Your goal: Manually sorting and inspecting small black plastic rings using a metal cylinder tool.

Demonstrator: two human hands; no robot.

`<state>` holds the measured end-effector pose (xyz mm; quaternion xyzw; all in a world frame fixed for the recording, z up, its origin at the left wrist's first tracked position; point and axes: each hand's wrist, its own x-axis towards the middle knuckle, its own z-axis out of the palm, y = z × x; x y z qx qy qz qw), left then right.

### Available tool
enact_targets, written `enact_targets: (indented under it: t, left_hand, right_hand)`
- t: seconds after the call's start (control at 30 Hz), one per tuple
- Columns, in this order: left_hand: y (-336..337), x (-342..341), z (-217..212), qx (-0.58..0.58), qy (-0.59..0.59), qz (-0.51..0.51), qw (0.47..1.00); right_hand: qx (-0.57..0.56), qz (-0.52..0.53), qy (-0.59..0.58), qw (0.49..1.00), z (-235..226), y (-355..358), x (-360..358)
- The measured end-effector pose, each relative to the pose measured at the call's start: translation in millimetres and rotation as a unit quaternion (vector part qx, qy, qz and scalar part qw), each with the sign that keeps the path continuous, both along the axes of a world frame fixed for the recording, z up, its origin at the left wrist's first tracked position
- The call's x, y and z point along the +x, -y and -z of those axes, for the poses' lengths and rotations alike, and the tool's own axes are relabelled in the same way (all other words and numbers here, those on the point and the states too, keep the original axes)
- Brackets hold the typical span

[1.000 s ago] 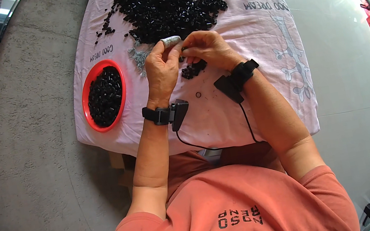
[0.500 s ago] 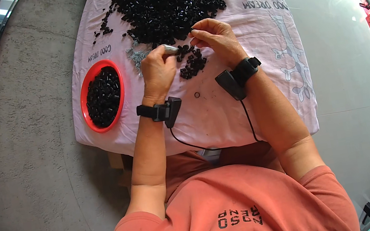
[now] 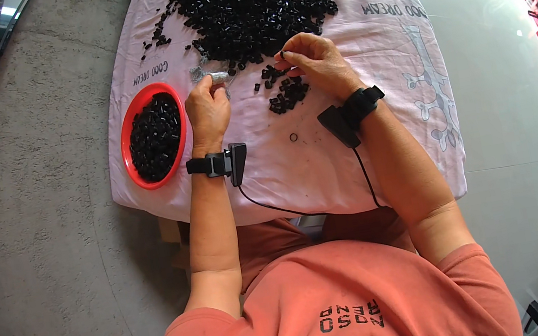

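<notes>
My left hand (image 3: 208, 112) is closed, thumb against fingers, with a short silvery piece (image 3: 219, 76) at its fingertips; whether that is a bundle of thin metal bits or one piece, I cannot tell. Beside it lies a small heap of thin silvery bits (image 3: 198, 73), partly hidden. My right hand (image 3: 323, 65) pinches a small black piece (image 3: 283, 55) between thumb and forefinger. Just below those fingers sits a small cluster of black pieces (image 3: 289, 95). A large pile of similar glossy black pieces (image 3: 242, 8) spreads over the far part of the table.
A red bowl (image 3: 125, 139) full of black pieces stands at the table's left edge. A small dark ring (image 3: 293, 137) lies on the pale pink cloth (image 3: 271, 182) covering the table. Both wrists wear black strapped devices with cables running toward my lap.
My left hand has moved left, away from the black cluster, with the silvery piece at its fingertips. My right hand stays near the same spot, still pinching. The view has shifted slightly.
</notes>
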<state>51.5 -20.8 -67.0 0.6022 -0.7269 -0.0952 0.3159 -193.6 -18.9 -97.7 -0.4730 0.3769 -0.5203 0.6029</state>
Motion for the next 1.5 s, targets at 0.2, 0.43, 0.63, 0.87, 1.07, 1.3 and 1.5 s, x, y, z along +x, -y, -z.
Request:
enact_targets:
  t: [0.2, 0.43, 0.63, 0.87, 1.07, 1.3, 1.5]
  left_hand:
    - [6.8, 16.2, 8.1, 0.062, 0.015, 0.0, 0.998]
    - [0.0, 14.0, -3.3, 0.073, -0.01, 0.013, 0.997]
    - [-16.0, 12.7, -3.6, 0.117, -0.068, 0.042, 0.99]
    - [-34.8, -1.5, -2.4, 0.116, -0.081, 0.043, 0.989]
    - [-36.4, -5.8, -4.2, 0.089, -0.029, 0.036, 0.995]
    - [-34.7, 8.9, 11.3, 0.071, -0.053, 0.045, 0.995]
    - [-36.1, 16.1, 13.9, 0.067, -0.075, 0.033, 0.994]
  right_hand:
    - [-0.039, -0.025, -0.071, 0.996, 7.6, 4.6, 2.2]
    - [0.004, -0.043, -0.006, 0.999, -2.4, 0.7, -0.4]
    - [-0.003, -0.029, 0.018, 0.999, -1.8, 1.7, -3.0]
    - [-0.009, -0.029, 0.037, 0.999, -4.4, -0.7, -2.1]
    - [-0.005, -0.026, 0.035, 0.999, -5.1, -1.3, -1.5]
    - [-0.001, -0.029, 0.034, 0.999, -4.7, -1.1, -1.1]
    - [-0.002, -0.032, 0.032, 0.999, -5.2, -1.1, -0.8]
